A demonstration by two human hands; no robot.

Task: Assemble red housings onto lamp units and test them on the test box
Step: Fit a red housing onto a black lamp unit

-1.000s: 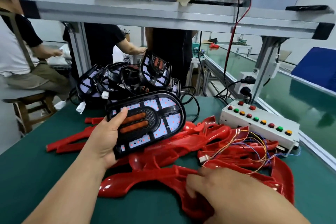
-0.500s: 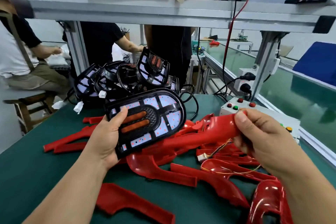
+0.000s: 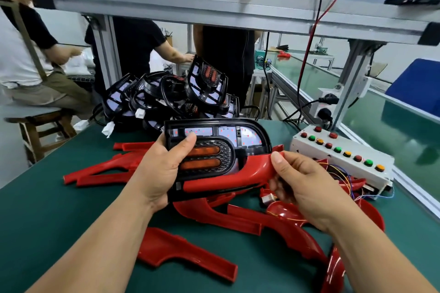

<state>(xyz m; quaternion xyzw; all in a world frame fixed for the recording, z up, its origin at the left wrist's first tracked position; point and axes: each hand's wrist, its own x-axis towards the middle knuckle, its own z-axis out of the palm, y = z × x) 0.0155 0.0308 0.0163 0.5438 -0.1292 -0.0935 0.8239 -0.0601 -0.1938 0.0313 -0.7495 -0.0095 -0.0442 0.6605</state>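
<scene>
Left hand: black lamp unit gripped at its left end, thumb laid across the face.
Right hand: red housing pinched at its right end, thumb on top, held against the unit's lower edge.
Position: both held above the green bench, over loose housings; test box lies to the right.

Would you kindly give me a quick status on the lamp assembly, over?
Left hand grips lamp unit. Right hand pinches red housing along lamp's lower edge. Test box untouched; spare housings piled underneath.
</scene>
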